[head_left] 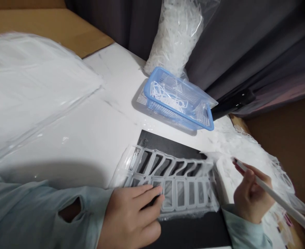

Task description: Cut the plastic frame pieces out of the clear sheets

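A translucent plastic sheet [181, 193] with two rows of rounded rectangular frames lies on a black mat [165, 144]. My left hand [134, 216] rests on its lower left part, fingers stretched out and pressed against it. Beyond the sheet's right edge, my right hand [254, 193] is closed around a long white pen-shaped tool [284, 200]. The tool's dark tip end points left, near some white film; its exact kind cannot be made out. A pile of clear and white plastic scraps [256, 155] lies beside and behind my right hand.
A blue mesh basket [179, 112] holding white plastic frames stands behind the mat. Behind it leans a clear bag [177, 34] stuffed with white pieces. Large wrapped sheets [33, 86] cover the left side of the white table [123, 83], near cardboard [45, 26]. Dark curtains hang behind.
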Available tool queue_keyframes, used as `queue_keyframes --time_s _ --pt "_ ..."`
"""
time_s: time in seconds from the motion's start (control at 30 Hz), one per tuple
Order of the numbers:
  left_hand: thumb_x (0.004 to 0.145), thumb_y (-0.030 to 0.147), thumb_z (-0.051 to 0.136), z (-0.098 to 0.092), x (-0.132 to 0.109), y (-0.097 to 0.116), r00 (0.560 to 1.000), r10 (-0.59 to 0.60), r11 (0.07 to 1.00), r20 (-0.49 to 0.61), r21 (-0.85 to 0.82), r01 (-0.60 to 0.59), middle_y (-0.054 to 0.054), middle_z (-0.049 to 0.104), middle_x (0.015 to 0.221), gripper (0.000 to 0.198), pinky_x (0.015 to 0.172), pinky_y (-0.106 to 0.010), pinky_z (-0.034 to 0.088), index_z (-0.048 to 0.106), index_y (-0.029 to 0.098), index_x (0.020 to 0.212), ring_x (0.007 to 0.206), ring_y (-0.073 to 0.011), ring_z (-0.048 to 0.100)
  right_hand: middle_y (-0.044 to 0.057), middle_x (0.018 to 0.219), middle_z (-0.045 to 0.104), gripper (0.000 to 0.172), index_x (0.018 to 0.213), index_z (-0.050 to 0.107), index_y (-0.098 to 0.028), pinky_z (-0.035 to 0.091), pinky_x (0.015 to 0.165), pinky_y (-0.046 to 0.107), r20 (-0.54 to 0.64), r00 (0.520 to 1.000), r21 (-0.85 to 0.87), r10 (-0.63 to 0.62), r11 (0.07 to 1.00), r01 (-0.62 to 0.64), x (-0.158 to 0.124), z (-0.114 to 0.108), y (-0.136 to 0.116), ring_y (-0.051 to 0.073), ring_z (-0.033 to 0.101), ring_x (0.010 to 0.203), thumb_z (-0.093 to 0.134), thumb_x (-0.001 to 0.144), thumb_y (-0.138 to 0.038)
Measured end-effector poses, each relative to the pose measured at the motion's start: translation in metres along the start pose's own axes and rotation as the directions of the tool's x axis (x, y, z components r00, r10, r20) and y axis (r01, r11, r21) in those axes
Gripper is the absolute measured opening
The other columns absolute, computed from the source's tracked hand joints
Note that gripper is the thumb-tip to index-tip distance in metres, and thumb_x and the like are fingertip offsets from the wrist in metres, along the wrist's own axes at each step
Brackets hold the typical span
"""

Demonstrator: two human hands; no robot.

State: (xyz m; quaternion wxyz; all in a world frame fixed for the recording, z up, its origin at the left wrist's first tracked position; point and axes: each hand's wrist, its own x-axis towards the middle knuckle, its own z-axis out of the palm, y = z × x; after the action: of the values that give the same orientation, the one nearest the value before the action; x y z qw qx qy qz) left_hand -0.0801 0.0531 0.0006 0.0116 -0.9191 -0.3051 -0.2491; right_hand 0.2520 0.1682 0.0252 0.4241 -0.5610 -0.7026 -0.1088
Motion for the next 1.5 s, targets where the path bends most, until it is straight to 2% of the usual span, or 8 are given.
queue_keyframes --time_s 0.13,0.3,0.4,0.53,0.73,1.0,1.2,1.5 --pt "0.095 0.03 0.04 0.001 0.001 0.003 0.999 -0.023 0.999 -0.037 0.033 0.024 0.0 0.067 0.119 0.02 0.105 -0.037 0.038 0.058 0.024 0.088 0.116 -0.0223 0.056 0.013 0.095 0.07 0.038 0.107 0.064 -0.009 0.057 0.069 0.037 -0.014 0.99 0.158 0.139 0.978 -0.135 0.002 0.003 -0.001 0.026 0.074 0.074 0.054 0.099 -0.044" --pt "0.096 0.022 0.037 -0.003 0.005 0.003 0.995 -0.041 0.995 -0.091 0.089 0.049 -0.004 0.069 0.1 0.026 0.079 -0.037 0.047 0.06 0.021 0.086 0.093 -0.0208 0.06 0.007 0.077 0.073 0.031 0.1 0.067 -0.013 0.059 0.068 0.037 0.331 0.923 0.383 0.196 0.866 -0.321 -0.003 -0.004 -0.009 0.024 0.072 0.065 0.057 0.098 -0.043" --pt "0.092 0.02 0.04 -0.006 0.006 0.001 0.996 -0.051 0.996 -0.074 0.07 0.056 -0.002 0.066 0.087 0.023 0.066 -0.038 0.045 0.063 0.019 0.094 0.075 -0.0194 0.055 0.007 0.074 0.074 0.026 0.093 0.071 -0.016 0.058 0.067 0.032 0.448 0.892 0.36 0.064 0.9 -0.245 -0.005 -0.01 -0.009 0.023 0.073 0.069 0.058 0.097 -0.038" --pt "0.091 0.027 0.043 -0.008 0.004 -0.002 1.0 -0.014 0.996 -0.018 0.091 0.016 -0.002 0.064 0.11 0.029 0.06 -0.038 0.039 0.064 0.021 0.11 0.076 -0.0202 0.05 0.005 0.08 0.073 0.021 0.088 0.073 -0.018 0.056 0.066 0.024 0.514 0.852 0.361 -0.099 0.926 -0.11 -0.002 -0.013 -0.004 0.019 0.071 0.072 0.059 0.096 -0.031" --pt "0.089 0.035 0.051 -0.007 0.004 -0.004 0.999 -0.019 0.993 0.042 0.117 0.014 0.001 0.057 0.132 0.029 0.063 -0.035 0.037 0.07 0.024 0.107 0.08 -0.0199 0.042 0.004 0.09 0.074 0.016 0.097 0.074 -0.021 0.057 0.073 0.022 0.599 0.775 0.422 -0.202 0.902 -0.09 -0.001 -0.012 -0.003 0.018 0.071 0.08 0.058 0.097 -0.022" --pt "0.089 0.039 0.053 -0.004 0.003 -0.003 0.998 -0.029 0.992 0.062 0.127 0.021 0.0 0.058 0.136 0.044 0.069 -0.034 0.041 0.063 0.02 0.127 0.087 -0.0198 0.044 0.004 0.096 0.075 0.018 0.104 0.072 -0.022 0.058 0.077 0.023 0.615 0.735 0.448 -0.286 0.894 -0.027 -0.001 -0.012 -0.004 0.019 0.072 0.085 0.058 0.095 -0.016" --pt "0.089 0.041 0.054 -0.004 0.004 -0.001 0.997 -0.039 0.991 0.066 0.13 0.03 0.0 0.06 0.133 0.041 0.071 -0.033 0.041 0.064 0.021 0.124 0.088 -0.0192 0.045 0.005 0.101 0.074 0.023 0.109 0.068 -0.022 0.057 0.08 0.026 0.625 0.68 0.471 -0.382 0.88 0.061 0.003 -0.012 -0.01 0.021 0.071 0.092 0.053 0.095 -0.011" --pt "0.084 0.036 0.058 -0.003 0.005 -0.001 0.999 -0.037 0.994 0.037 0.109 0.032 -0.001 0.062 0.129 0.04 0.07 -0.034 0.042 0.066 0.018 0.119 0.086 -0.0194 0.047 0.011 0.129 0.065 0.039 0.13 0.058 -0.02 0.054 0.097 0.041 0.624 0.576 0.518 -0.528 0.831 0.201 0.006 -0.012 -0.02 0.027 0.06 0.122 0.047 0.094 -0.008"
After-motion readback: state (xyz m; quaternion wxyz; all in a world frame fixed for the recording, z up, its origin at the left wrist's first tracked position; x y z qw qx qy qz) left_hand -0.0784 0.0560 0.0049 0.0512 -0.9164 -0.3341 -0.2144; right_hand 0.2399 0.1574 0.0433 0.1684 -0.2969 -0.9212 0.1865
